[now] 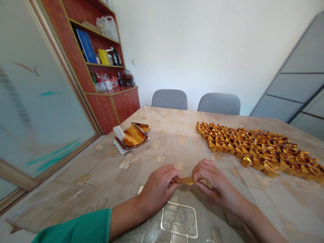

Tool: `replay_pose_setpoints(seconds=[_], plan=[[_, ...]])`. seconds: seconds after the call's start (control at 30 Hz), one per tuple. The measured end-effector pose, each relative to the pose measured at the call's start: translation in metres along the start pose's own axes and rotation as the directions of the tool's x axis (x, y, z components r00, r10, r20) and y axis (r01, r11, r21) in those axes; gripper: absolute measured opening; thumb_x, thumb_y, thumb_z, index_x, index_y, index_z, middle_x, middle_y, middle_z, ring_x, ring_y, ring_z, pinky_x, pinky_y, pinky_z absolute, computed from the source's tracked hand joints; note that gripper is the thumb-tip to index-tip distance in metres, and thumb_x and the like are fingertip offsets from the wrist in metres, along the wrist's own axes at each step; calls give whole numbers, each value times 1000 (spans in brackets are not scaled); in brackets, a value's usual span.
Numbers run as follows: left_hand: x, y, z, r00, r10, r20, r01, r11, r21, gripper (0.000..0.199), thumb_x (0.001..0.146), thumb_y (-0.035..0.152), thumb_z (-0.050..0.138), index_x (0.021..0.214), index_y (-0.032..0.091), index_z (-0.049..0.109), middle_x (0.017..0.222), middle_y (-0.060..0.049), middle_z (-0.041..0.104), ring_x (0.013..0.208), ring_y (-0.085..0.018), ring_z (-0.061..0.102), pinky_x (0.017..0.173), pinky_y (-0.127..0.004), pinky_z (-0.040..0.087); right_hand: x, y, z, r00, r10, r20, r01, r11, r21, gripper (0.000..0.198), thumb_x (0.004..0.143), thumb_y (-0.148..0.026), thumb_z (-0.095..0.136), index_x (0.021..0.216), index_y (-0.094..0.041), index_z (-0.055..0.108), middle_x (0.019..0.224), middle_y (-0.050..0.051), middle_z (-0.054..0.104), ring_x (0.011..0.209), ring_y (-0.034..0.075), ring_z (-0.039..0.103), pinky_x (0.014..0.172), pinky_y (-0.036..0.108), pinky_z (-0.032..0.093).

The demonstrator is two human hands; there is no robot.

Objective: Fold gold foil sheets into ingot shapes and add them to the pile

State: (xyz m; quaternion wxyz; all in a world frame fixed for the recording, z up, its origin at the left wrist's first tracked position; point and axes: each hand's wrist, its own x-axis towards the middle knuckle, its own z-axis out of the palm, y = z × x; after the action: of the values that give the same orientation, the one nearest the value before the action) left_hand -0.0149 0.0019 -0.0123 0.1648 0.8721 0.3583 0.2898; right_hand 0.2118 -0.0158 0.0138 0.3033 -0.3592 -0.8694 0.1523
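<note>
Between my two hands is a narrow folded strip of gold foil paper (186, 180), held just above the table near its front. My left hand (162, 184) pinches the strip's left end between thumb and fingers. At the other end, my right hand (209, 179) grips it with bent fingers, which hide part of the paper. Further off to the left lies a loose stack of gold foil sheets (134, 136), curled up, with white undersides showing. Many folded gold paper ingots (243, 143) stand in close rows to the right of my right hand.
A patterned plastic cloth covers the table (101, 175). Two grey chairs (169, 99) stand along the far side by the white wall. Back left is a red wooden cabinet (101, 101) with things on its shelves, beside a frosted glass door (43, 91).
</note>
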Motion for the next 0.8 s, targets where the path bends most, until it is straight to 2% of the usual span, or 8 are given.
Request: replay_pose_setpoints(seconds=[0.07, 0.13, 0.23, 0.4, 0.47, 0.6, 0.8], plan=[[3, 0, 2, 987, 158, -30, -153, 978, 142, 13, 91, 11, 54, 81, 17, 61, 79, -1, 60, 75, -16, 55, 65, -26, 43, -4, -4, -5, 999, -22, 50, 25, 997, -79, 14, 95, -15, 49, 83, -23, 52, 82, 2, 61, 81, 20, 53, 75, 34, 39], [4, 0, 5, 957, 292, 3, -281, 919, 275, 18, 95, 17, 51, 80, 17, 60, 77, -1, 59, 72, -17, 52, 61, -28, 40, -8, -6, -6, 993, 1, 120, 16, 990, -137, 15, 93, -12, 49, 83, -23, 53, 82, 2, 61, 80, 19, 53, 73, 33, 39], [3, -1, 10, 928, 359, 101, -370, 855, 363, 20, 97, 21, 51, 79, 17, 59, 76, -2, 59, 69, -18, 50, 58, -30, 39, -13, -6, 0, 979, 43, 199, -10, 987, -160, 16, 92, -9, 48, 85, -22, 56, 85, 2, 63, 80, 19, 53, 73, 33, 39], [-4, 0, 1, 906, 325, 271, -396, 878, 271, 12, 96, 19, 52, 88, 18, 61, 84, -3, 62, 76, -18, 54, 66, -30, 45, -16, -6, 7, 949, 120, 291, -107, 992, -60, 16, 95, -14, 49, 102, -23, 61, 99, 3, 63, 90, 19, 54, 77, 32, 42], [-8, -2, -4, 897, 320, 306, -393, 893, 220, 12, 94, 27, 56, 99, 18, 62, 92, -5, 64, 83, -20, 57, 72, -32, 48, -15, -5, 5, 940, 143, 311, -137, 990, -41, 16, 97, -17, 51, 104, -24, 63, 100, 3, 63, 92, 19, 55, 78, 32, 43], [-15, -8, -9, 890, 365, 273, -418, 892, 171, 18, 95, 26, 54, 110, 17, 63, 94, -6, 67, 85, -20, 59, 75, -32, 49, -13, -2, 4, 932, 183, 314, -192, 981, -2, 14, 100, -26, 51, 103, -26, 65, 98, 3, 64, 92, 19, 57, 80, 33, 43], [-11, -13, -11, 889, 400, 224, -415, 909, 25, 23, 99, 14, 42, 109, 17, 63, 95, -6, 71, 88, -17, 61, 84, -31, 49, -8, 9, 9, 929, 244, 278, -279, 956, 94, 12, 97, -26, 57, 100, -27, 68, 94, 0, 68, 87, 17, 61, 80, 31, 45]])
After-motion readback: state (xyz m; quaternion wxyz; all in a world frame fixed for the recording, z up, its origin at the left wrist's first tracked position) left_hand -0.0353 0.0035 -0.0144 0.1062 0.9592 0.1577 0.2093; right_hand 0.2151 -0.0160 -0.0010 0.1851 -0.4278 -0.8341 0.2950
